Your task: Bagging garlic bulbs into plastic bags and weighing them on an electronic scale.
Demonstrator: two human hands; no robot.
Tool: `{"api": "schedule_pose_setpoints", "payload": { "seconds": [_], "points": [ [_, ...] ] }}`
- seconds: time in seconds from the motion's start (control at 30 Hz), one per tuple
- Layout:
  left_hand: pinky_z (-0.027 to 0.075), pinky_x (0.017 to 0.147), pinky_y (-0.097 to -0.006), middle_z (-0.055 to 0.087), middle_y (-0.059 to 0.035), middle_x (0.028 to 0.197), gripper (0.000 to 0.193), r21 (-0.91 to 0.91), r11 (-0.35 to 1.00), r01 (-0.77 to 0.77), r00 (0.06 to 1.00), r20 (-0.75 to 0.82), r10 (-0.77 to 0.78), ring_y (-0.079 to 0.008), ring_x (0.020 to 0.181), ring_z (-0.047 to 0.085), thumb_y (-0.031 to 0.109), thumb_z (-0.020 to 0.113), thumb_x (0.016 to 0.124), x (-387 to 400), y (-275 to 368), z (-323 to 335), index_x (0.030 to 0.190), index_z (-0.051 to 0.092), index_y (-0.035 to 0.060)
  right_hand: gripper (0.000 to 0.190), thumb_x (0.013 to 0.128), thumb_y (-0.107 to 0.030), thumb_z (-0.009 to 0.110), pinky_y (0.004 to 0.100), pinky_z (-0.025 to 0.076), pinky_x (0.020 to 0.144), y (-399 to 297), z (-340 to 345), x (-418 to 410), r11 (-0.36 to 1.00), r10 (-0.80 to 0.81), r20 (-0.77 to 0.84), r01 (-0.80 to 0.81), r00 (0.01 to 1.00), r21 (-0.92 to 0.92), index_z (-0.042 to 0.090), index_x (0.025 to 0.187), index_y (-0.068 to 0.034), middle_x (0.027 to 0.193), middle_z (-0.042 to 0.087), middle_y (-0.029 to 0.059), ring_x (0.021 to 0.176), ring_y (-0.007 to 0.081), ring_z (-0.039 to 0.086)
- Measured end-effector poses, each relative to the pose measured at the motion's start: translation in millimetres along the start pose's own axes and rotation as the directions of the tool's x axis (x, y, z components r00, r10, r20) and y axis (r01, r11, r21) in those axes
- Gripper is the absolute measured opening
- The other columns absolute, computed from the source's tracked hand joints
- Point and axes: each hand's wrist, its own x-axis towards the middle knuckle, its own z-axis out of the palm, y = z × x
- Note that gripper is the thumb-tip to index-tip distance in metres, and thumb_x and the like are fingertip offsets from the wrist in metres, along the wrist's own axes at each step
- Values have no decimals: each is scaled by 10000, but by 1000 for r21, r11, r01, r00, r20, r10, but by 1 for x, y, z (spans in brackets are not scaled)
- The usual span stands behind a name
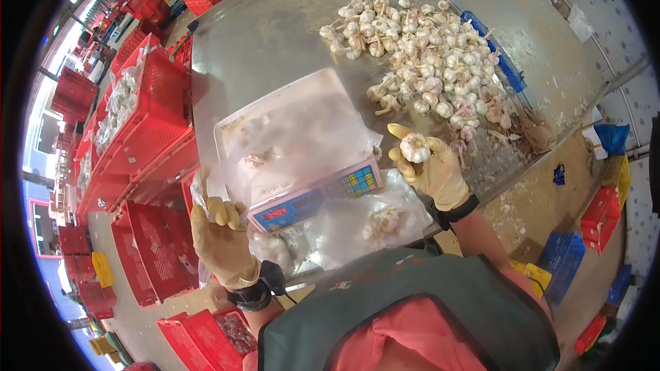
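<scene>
My gloved right hand [438, 178] pinches a garlic bulb [414, 148] between thumb and fingers, above the table's front part. Near the lower left corner of a digital weighing scale [319, 200], my gloved left hand [221, 237] has a strip of thin clear plastic [198, 190] between its curled fingers. Across the scale's white pan [327, 80] lies a cloudy plastic bag [304, 134], with garlic dimly visible through it. The scale's red display is lit. Between the scale and my apron, more plastic bags [335, 237] lie with garlic in or under them.
A heap of garlic bulbs [438, 56] covers the metal table's [247, 41] right side, against a blue-wrapped bar [495, 51]. At left stand red crates [160, 87] with bagged garlic [121, 100]. Another red crate [149, 252] is below them. Loose skins [495, 170] litter the right edge.
</scene>
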Motion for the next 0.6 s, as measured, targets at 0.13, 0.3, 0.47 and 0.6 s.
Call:
{"api": "schedule_pose_setpoints", "payload": {
  "seconds": [0.13,0.3,0.47,0.6],
  "points": [
    [384,654,-230,346,51,711,654,-2,1000,-10,1000,-27,10,-69,595,340,334,560,1008,-1,0,4,1504,362,-43,758,974,-563,551,274,525,583,14,11,-4,996,29,-54,-24,998,89,444,1470,1,1076,691,212,760,212,650],
    [431,673,-239,379,57,681,635,-35,999,36,999,-23,-37,-75,591,390,344,582,994,-2,6,5,1460,425,-57,709,955,-576,578,245,485,552,29,36,-3,620,-189,-78,57,979,-782,574,1360,5,1011,690,155,709,152,596],
    [355,613,-227,340,68,674,578,12,998,61,997,-44,-61,-62,569,316,304,543,1037,-6,6,6,1486,382,-23,355,944,-212,648,274,507,656,42,74,14,758,56,8,-37,998,-651,661,1222,9,1014,701,104,759,135,612],
    [409,647,-247,393,56,655,625,50,997,60,998,-20,-59,-82,566,403,343,606,989,-8,10,3,1451,439,-43,250,938,-71,595,279,524,719,54,99,31,625,94,87,9,992,-781,691,1155,9,1006,710,81,781,121,619]
  ]
}}
